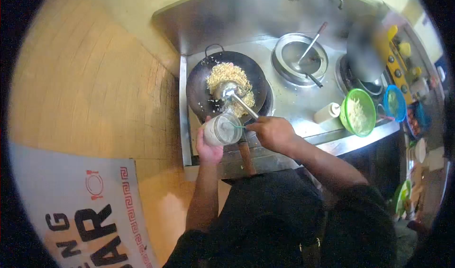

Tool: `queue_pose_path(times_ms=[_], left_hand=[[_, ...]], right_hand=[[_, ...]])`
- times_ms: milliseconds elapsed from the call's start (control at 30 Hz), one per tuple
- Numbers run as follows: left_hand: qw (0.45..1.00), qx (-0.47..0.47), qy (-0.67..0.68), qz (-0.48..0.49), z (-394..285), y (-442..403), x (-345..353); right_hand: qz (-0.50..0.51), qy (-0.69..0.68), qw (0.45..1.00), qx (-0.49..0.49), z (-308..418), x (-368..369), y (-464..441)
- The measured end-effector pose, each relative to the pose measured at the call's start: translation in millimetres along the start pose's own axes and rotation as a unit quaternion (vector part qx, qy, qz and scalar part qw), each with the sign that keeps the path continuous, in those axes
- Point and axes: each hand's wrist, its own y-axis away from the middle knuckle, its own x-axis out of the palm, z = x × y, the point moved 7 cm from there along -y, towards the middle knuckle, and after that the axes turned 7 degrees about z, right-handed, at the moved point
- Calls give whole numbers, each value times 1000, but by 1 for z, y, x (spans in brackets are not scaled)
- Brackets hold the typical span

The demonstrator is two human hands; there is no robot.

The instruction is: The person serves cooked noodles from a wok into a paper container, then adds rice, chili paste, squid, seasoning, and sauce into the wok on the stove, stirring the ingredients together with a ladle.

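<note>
My left hand (209, 147) is wrapped round a clear jar (219, 131) of white contents, tilted over the near edge of the wok. A thin green spoon (238, 126) reaches into the jar's mouth from my right hand (275, 134), whose fingers are closed on it. In the dark wok (198, 89) lies fried rice (226, 76). A metal ladle (242, 105) rests on the rice, with white stuff in its bowl. Its handle runs up to my right hand; I cannot tell whether the fingers grip it too. The wok's wooden handle (246, 156) points toward me.
Right of the wok, a round pot (278, 59) holds liquid and another ladle (311, 46). A squeeze bottle (327, 113), a green bowl (348, 126) of pale shreds and a blue basket (402, 106) stand farther right. A metal splashback (227, 24) rises behind. A printed banner (85, 201) stands at left.
</note>
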Motion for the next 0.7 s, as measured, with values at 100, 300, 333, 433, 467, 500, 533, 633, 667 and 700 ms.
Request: queue_pose_path(times_ms=[100,300,333,433,467,500,533,633,667,700], left_hand=[[999,7,-37,-10,3,-2,0],[999,-1,-32,4,10,-8,2],[1000,1,-23,5,8,-9,2],[1000,-11,-25,-1,7,-8,3],[1000,-17,-23,-1,8,-8,3],[1000,-24,-21,-1,9,-8,1],[999,-27,-17,0,10,-10,1],[999,-30,-14,0,14,-13,-2],[999,-31,-12,-5,15,-14,-3],[999,-30,-9,-10,16,-15,-4]], right_hand=[[128,51,990,6,9,12,-9],[13,-255,965,-57,-22,8,-5],[1,-292,956,-31,-28,10,-2],[28,-325,945,23,-34,12,5],[30,-332,942,30,-35,14,5],[32,-338,940,36,-36,16,5],[34,-341,939,41,-38,17,3],[12,-316,948,-12,-38,17,-2],[10,-317,948,-11,-39,18,-3],[10,-317,948,-10,-39,19,-4]])
